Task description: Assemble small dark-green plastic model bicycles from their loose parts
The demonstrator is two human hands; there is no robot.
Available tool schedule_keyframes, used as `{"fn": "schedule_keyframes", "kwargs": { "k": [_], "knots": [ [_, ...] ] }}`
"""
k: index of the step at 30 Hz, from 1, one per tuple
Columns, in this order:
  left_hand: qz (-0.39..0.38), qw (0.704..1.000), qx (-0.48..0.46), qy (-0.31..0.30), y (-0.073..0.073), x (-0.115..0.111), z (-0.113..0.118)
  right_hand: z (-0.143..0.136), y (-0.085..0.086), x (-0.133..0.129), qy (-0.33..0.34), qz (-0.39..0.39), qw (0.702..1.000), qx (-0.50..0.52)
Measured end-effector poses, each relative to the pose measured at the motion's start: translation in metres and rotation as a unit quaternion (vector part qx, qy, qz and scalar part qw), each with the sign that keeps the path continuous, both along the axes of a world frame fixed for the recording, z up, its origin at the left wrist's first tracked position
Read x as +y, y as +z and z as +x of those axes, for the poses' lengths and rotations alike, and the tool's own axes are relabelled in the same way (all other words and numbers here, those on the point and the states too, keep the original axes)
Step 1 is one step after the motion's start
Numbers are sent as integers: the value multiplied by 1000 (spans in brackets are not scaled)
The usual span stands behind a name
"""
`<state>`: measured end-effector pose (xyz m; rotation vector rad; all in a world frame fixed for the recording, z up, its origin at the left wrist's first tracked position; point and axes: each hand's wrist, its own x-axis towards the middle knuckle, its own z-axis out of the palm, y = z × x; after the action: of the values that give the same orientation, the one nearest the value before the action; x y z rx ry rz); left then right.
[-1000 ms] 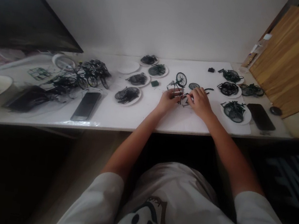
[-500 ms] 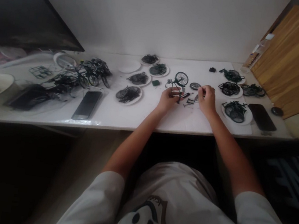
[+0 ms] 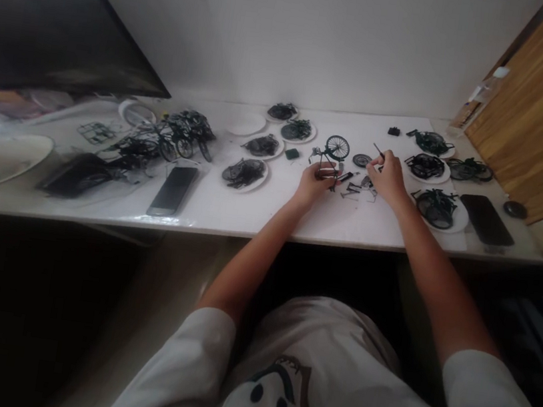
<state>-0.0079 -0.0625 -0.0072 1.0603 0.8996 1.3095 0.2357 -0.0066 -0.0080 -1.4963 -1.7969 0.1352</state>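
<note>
My left hand (image 3: 315, 183) is closed around a dark miniature bicycle (image 3: 328, 164), whose single attached spoked wheel points up and away from me. Between the fingertips of my right hand (image 3: 387, 177) is a slim dark tool that looks like a small screwdriver (image 3: 378, 151), its thin end pointing up and left. A loose wheel (image 3: 362, 160) lies on the white table just left of that hand. Small loose bicycle parts (image 3: 353, 189) are scattered between my hands, and another round part beside my right fingers is partly covered.
Plates of dark bicycle parts stand left (image 3: 265, 176) and right (image 3: 462, 220). Farther left are a cluster of miniature bicycles (image 3: 185, 134) and a phone (image 3: 173, 190). At right lie another phone (image 3: 487, 219) and a bottle (image 3: 487, 89). A small green block (image 3: 292, 154) sits near the middle.
My right hand has risen slightly from the loose parts, and the slim tool now shows above its fingers. My left hand still holds the bicycle. The whole view has shifted a little.
</note>
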Motion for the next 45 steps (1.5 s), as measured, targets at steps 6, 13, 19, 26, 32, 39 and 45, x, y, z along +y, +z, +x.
{"fn": "schedule_keyframes", "kwargs": {
  "k": [6,13,19,26,32,39,45],
  "knots": [
    [-19,1000,-14,-6,6,-3,1,-7,17,12,16,-62,989,-135],
    [-29,999,-11,-12,8,-5,1,-13,23,16,16,-68,977,-201],
    [-32,999,-15,-18,12,-8,1,-13,21,17,28,-49,977,-205],
    [-19,999,-7,-28,11,-8,1,-12,24,9,57,-3,998,-40],
    [-3,999,1,-35,7,-6,1,-21,31,-17,113,3,977,180],
    [2,999,-2,-44,8,-6,3,-32,13,-45,125,-56,941,309],
    [4,996,-4,-88,6,-9,2,-35,4,-53,135,-88,924,347]
  ]
}}
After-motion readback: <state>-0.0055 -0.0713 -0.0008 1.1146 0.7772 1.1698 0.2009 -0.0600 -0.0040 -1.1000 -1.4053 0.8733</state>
